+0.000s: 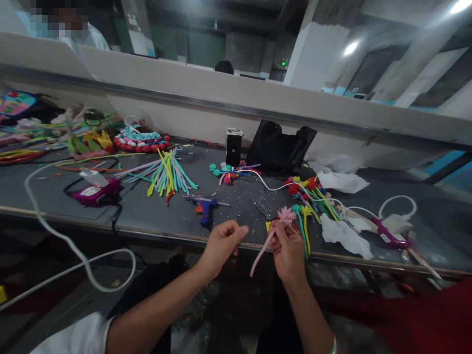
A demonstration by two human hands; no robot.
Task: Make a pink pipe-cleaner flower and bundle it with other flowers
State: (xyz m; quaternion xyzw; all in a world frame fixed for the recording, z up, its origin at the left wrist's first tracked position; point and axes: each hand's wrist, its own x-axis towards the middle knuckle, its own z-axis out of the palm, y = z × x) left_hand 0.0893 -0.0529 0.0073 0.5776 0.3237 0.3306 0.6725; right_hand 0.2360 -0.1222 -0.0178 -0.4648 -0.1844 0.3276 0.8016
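My right hand (288, 250) is closed on a pink pipe-cleaner flower (286, 215), whose pink stem (261, 254) hangs down to the left below the table edge. My left hand (222, 243) is just to the left of it, fingers curled into a pinch; what they hold, if anything, I cannot make out. Both hands hover over the front edge of the dark table (155, 216). A blue glue gun (205, 206) lies on the table just beyond my left hand.
A bundle of coloured pipe cleaners (167, 174), a purple glue gun (96, 191), finished flowers (309, 194), white paper scraps (344, 235), a black bag (280, 147) and a dark cup (233, 146) lie on the table. A white cable (73, 243) loops off the front edge. A person sits behind the partition at far left.
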